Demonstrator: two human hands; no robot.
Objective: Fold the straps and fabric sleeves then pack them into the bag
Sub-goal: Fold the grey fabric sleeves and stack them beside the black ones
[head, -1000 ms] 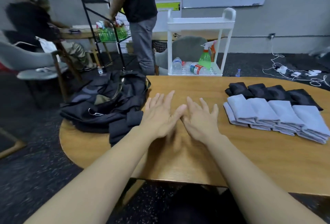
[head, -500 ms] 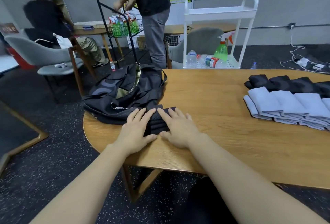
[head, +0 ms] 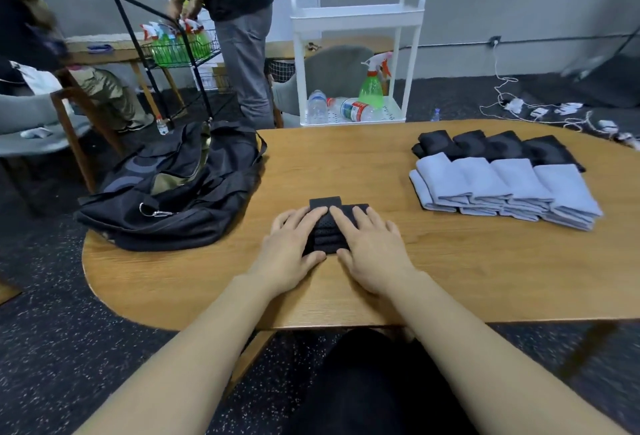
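A stack of folded black perforated straps (head: 326, 230) lies on the wooden table (head: 450, 261) in front of me. My left hand (head: 292, 247) rests flat on its left side and my right hand (head: 370, 244) on its right side, fingers spread, thumbs at the near edge. A black duffel bag (head: 180, 188) lies unzipped on the table's left end. On the right lie rows of folded light-blue fabric sleeves (head: 502, 185) and, behind them, folded black pieces (head: 495, 147).
Behind the table stands a white cart (head: 356, 53) with a green spray bottle and water bottles. A person stands at a black wire rack (head: 162, 43) at the back left. Chairs stand left; cables and chargers lie on the floor at right.
Both hands went from the bare table to the strap stack beside the bag, then slid it right, away from the bag, toward the table's middle.
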